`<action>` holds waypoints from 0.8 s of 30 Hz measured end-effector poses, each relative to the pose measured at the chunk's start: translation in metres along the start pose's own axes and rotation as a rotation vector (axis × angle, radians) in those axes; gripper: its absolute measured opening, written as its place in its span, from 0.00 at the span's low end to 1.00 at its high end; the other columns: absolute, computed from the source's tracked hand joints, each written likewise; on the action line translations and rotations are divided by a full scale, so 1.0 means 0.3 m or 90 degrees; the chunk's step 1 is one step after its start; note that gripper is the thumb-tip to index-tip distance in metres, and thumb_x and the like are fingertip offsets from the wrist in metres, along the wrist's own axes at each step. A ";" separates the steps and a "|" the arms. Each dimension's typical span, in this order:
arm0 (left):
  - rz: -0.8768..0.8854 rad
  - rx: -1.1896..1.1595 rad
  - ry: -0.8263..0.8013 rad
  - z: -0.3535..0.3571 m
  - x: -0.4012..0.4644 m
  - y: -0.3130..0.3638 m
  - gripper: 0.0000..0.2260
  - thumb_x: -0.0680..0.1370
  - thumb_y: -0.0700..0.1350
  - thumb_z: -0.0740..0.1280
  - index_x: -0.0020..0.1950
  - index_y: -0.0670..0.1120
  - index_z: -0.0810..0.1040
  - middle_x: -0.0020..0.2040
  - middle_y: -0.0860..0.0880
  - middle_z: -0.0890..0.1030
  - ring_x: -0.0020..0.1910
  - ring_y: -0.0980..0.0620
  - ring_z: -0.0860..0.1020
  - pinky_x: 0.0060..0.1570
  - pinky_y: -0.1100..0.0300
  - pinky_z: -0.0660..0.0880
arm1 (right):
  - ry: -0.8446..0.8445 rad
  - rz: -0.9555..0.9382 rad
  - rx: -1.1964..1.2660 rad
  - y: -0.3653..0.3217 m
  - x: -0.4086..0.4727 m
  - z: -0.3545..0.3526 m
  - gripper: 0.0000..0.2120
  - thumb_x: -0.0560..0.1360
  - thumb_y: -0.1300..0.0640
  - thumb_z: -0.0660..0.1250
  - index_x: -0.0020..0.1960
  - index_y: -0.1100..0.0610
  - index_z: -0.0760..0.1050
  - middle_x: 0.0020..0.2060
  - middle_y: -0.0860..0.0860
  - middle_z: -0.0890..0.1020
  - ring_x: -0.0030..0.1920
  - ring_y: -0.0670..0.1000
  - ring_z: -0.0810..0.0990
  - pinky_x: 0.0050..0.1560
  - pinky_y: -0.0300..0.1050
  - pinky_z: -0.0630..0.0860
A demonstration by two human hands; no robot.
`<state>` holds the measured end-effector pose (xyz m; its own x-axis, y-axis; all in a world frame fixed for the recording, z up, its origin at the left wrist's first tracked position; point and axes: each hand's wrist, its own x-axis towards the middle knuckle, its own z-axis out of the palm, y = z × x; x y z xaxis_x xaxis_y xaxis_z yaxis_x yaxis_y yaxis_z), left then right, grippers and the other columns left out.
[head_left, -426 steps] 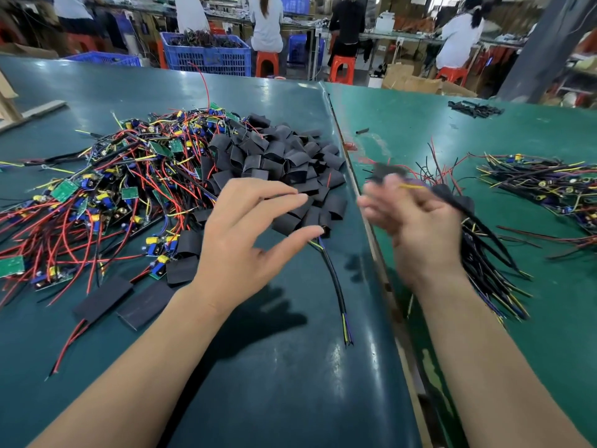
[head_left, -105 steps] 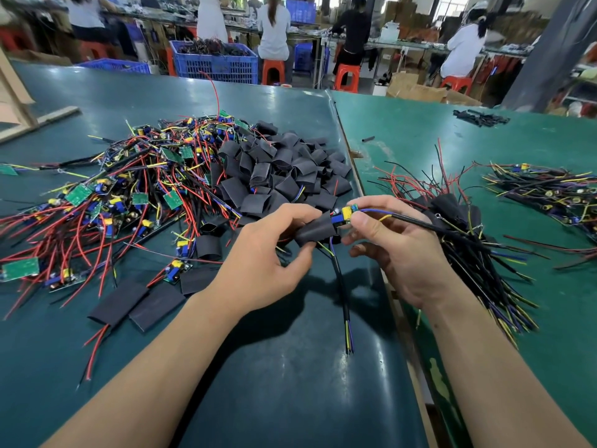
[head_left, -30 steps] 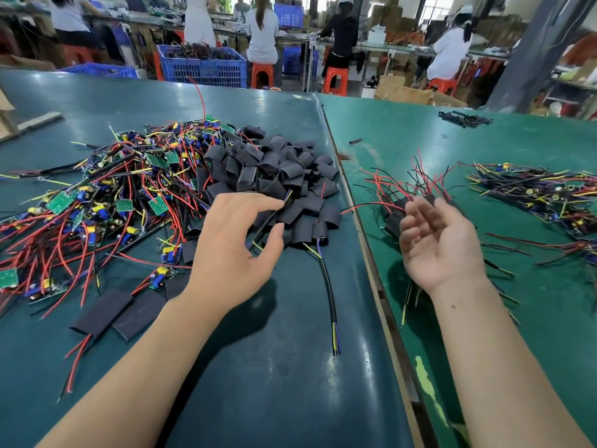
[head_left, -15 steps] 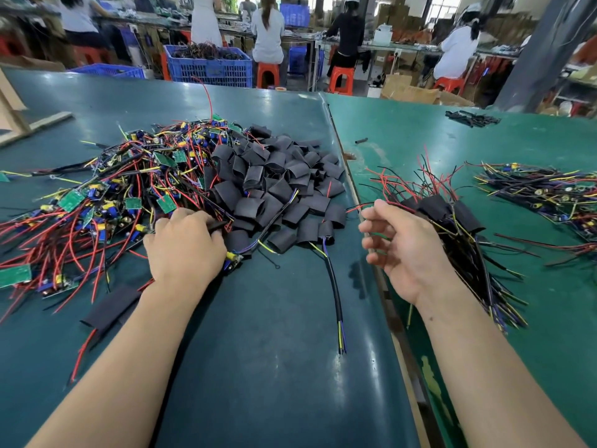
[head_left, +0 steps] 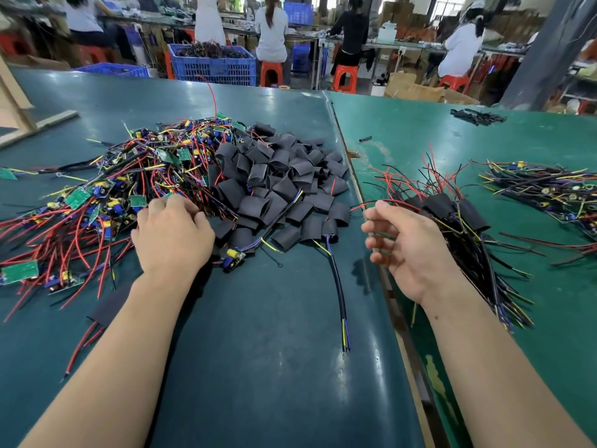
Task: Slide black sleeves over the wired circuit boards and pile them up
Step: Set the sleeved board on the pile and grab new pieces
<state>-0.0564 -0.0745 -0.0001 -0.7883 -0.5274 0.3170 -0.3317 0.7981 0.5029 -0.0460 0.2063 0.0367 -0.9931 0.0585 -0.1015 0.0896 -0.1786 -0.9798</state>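
Reaching into the tangle of bare wired boards [head_left: 97,202], the left hand [head_left: 172,236] curls on something I cannot make out, the right hand [head_left: 410,250] hangs loosely curled and empty beside the sleeved pile [head_left: 452,215], so next likely comes lifting one board toward the loose sleeves [head_left: 281,185].

Bare boards [head_left: 97,202] heaped at my left, loose sleeves [head_left: 281,189] just right of them. Across the table seam, sleeved boards [head_left: 458,227] piled behind my right hand [head_left: 410,250]. Another wired bundle [head_left: 549,192] far right, possibly unsleeved.
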 end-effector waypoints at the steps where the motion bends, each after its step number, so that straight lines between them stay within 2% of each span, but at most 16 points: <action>1: -0.011 0.004 -0.020 0.002 0.004 -0.001 0.12 0.78 0.47 0.64 0.59 0.42 0.76 0.60 0.37 0.76 0.63 0.35 0.69 0.59 0.41 0.68 | -0.003 0.002 -0.001 0.000 -0.002 0.000 0.10 0.78 0.53 0.66 0.41 0.55 0.81 0.31 0.49 0.81 0.26 0.46 0.76 0.24 0.36 0.70; 6: -0.008 0.000 -0.040 0.005 0.013 -0.006 0.16 0.78 0.45 0.66 0.63 0.40 0.75 0.56 0.34 0.78 0.57 0.33 0.74 0.56 0.44 0.71 | -0.012 0.006 -0.010 0.002 -0.008 0.004 0.11 0.78 0.53 0.66 0.40 0.54 0.81 0.32 0.49 0.82 0.27 0.47 0.77 0.25 0.36 0.70; 10: -0.061 -0.108 -0.037 -0.002 0.021 -0.010 0.15 0.77 0.45 0.68 0.62 0.43 0.76 0.49 0.45 0.81 0.51 0.42 0.77 0.47 0.52 0.71 | -0.017 0.008 -0.019 0.002 -0.010 0.011 0.11 0.78 0.53 0.67 0.40 0.55 0.81 0.32 0.49 0.82 0.27 0.47 0.77 0.25 0.35 0.70; 12: -0.084 -0.165 -0.032 -0.005 0.022 -0.013 0.12 0.77 0.43 0.67 0.60 0.45 0.78 0.45 0.49 0.80 0.47 0.46 0.76 0.46 0.56 0.71 | -0.021 0.009 -0.024 0.003 -0.011 0.013 0.11 0.78 0.53 0.67 0.40 0.54 0.81 0.32 0.49 0.82 0.27 0.47 0.77 0.24 0.36 0.71; 15: -0.099 -0.201 -0.003 -0.011 0.022 -0.012 0.10 0.77 0.42 0.64 0.58 0.46 0.78 0.46 0.49 0.80 0.49 0.44 0.77 0.48 0.55 0.71 | -0.024 0.010 -0.028 0.004 -0.013 0.016 0.11 0.78 0.53 0.67 0.38 0.54 0.81 0.32 0.49 0.82 0.28 0.47 0.77 0.25 0.36 0.71; 19: 0.009 -0.224 0.123 -0.017 0.011 0.005 0.05 0.78 0.43 0.66 0.53 0.48 0.76 0.43 0.52 0.77 0.54 0.41 0.75 0.57 0.48 0.71 | -0.025 0.011 -0.028 0.003 -0.015 0.018 0.11 0.78 0.54 0.67 0.38 0.54 0.81 0.32 0.49 0.82 0.28 0.47 0.77 0.25 0.36 0.71; 22: 0.102 -0.274 0.181 -0.025 -0.001 0.021 0.05 0.76 0.40 0.68 0.50 0.49 0.77 0.40 0.54 0.78 0.51 0.44 0.76 0.50 0.54 0.69 | -0.024 0.015 -0.033 0.004 -0.016 0.021 0.11 0.78 0.53 0.67 0.39 0.54 0.81 0.33 0.49 0.82 0.28 0.46 0.77 0.24 0.36 0.70; 24: 0.158 -0.330 0.167 -0.030 -0.018 0.039 0.07 0.76 0.38 0.68 0.49 0.50 0.77 0.40 0.53 0.80 0.45 0.47 0.79 0.49 0.51 0.75 | -0.023 0.017 -0.035 0.004 -0.014 0.024 0.10 0.78 0.53 0.67 0.40 0.55 0.81 0.33 0.49 0.82 0.27 0.46 0.77 0.24 0.36 0.70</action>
<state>-0.0514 -0.0647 0.0113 -0.6344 -0.4510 0.6278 0.1912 0.6953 0.6928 -0.0421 0.1987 0.0372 -0.9923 0.0188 -0.1224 0.1191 -0.1250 -0.9850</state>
